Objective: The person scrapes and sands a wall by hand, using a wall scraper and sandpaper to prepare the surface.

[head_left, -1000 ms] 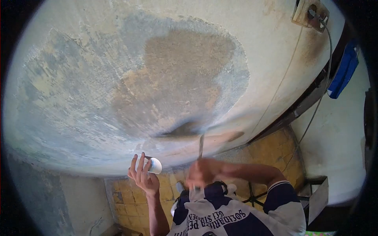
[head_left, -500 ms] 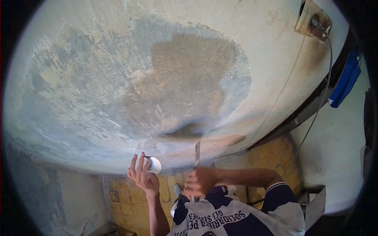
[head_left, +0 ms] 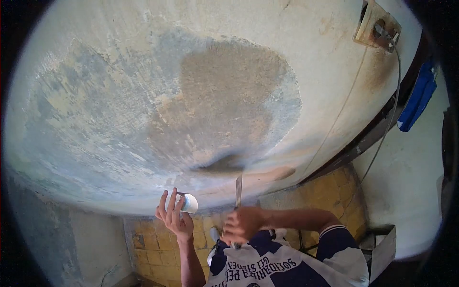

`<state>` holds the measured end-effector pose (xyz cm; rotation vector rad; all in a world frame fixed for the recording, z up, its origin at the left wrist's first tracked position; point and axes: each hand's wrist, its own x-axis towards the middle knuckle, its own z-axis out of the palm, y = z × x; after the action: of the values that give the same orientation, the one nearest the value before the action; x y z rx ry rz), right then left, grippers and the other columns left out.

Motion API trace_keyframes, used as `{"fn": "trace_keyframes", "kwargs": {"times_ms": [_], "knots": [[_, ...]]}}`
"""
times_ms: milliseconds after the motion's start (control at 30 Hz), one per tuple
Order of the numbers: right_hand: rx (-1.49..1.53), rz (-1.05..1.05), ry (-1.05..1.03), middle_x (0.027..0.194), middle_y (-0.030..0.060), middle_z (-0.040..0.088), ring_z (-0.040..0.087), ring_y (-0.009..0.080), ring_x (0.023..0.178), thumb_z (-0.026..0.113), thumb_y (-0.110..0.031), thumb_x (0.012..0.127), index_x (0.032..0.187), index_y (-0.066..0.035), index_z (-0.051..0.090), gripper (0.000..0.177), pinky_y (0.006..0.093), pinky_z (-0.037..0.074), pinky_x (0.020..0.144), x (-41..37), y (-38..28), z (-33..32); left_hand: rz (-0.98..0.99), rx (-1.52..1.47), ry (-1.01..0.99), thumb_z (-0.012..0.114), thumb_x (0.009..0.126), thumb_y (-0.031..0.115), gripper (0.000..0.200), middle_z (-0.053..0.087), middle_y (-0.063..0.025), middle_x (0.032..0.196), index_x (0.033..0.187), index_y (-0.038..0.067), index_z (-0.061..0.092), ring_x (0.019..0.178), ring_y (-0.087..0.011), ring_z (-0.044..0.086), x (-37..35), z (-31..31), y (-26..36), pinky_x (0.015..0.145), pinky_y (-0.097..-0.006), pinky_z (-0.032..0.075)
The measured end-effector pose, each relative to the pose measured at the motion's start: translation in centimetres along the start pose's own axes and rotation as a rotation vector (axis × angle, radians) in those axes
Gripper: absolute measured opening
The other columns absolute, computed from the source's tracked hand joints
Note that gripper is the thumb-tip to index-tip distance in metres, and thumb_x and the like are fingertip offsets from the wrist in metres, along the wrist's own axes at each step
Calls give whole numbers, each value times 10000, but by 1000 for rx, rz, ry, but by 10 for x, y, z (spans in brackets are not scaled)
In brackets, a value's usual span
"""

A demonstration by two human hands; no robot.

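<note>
My left hand [head_left: 175, 221] is raised close to the wall, its fingers around a small white, round, cup-like object [head_left: 190, 204]; its contents are not visible. My right hand [head_left: 243, 225] is closed in a fist in front of my chest. It grips a scraper with a narrow flat metal blade [head_left: 238, 190] that points up toward the wall; most of the handle is hidden in the fist. Ahead of both hands is the wall [head_left: 330, 71], with a large rough grey patch [head_left: 110, 105] and a darker brownish area [head_left: 229, 81] within it.
A scorched socket plate [head_left: 377, 28] with a cable [head_left: 398, 91] is at the upper right. A blue object [head_left: 418, 98] hangs against the side wall. Yellow tiles [head_left: 330, 191] cover the floor, and a pale box-like object [head_left: 383, 248] stands at the lower right.
The view has shifted slightly, so the wall sits a little further left. Both hands keep nearly the same position and hold the same things.
</note>
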<state>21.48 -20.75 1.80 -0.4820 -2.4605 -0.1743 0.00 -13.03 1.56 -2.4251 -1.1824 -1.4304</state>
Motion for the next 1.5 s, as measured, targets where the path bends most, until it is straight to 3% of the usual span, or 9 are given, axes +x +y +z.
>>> {"fn": "trace_keyframes", "kwargs": {"times_ms": [133,300,433,567,700,833,1367,1467,1500], "knots": [[12,215,48,579,-28,563,609,145,518,676,-286,818,757,-134,572,194,321,500,462,-18,35,-15,0,17,22,472,741,-23,412,655,-35,1260,1032,183,678,1261,-292,517,-2,4,-6,939,-431,316],[-38,-40,5,620,-5,601,631,156,543,686,-274,807,798,-109,586,193,326,513,479,7,-2,-13,-8,18,8,468,735,-24,414,659,-34,1254,1018,184,687,1266,-288,512,-1,8,-4,943,-437,315],[136,392,170,593,-15,572,602,158,521,687,-237,768,780,-108,553,187,316,493,488,-24,45,-12,-5,5,-36,482,735,-91,408,654,-80,1255,1016,140,668,1265,-332,515,1,7,4,999,-464,332],[-29,-3,-27,681,3,621,609,200,546,758,-204,696,854,-100,553,279,353,503,514,-6,-14,-8,0,-9,-25,464,729,-92,432,659,-75,1247,1027,144,669,1253,-333,524,2,16,3,992,-462,334],[149,343,143,626,-6,591,604,162,535,673,-227,787,794,-116,555,162,336,514,518,-26,47,-26,18,-23,-38,457,738,-92,429,663,-69,1239,1024,144,672,1247,-329,531,7,17,8,988,-459,338],[-42,-16,46,631,-1,592,618,185,548,672,-238,807,769,-117,558,171,334,512,508,-7,-5,-28,12,-1,-58,479,736,-97,412,660,-67,1245,1011,141,672,1247,-325,531,7,22,6,987,-462,340],[-29,-113,212,541,-45,470,501,100,461,715,-117,807,576,-115,461,343,249,396,403,14,-6,-49,73,-47,-43,487,777,-24,359,668,-28,1236,977,176,709,1244,-265,530,12,40,15,945,-407,323],[66,132,245,521,-61,441,484,90,455,695,-159,852,569,-130,455,372,247,382,407,-12,40,-41,66,-36,-48,477,781,-21,362,670,-29,1233,977,178,708,1242,-268,532,12,36,17,942,-408,324],[-21,79,161,566,-20,524,594,147,518,658,-265,846,734,-107,538,227,295,480,466,-21,37,-21,62,-35,-46,473,780,-21,365,671,-30,1232,977,178,707,1241,-269,533,12,35,18,941,-408,324]]}}
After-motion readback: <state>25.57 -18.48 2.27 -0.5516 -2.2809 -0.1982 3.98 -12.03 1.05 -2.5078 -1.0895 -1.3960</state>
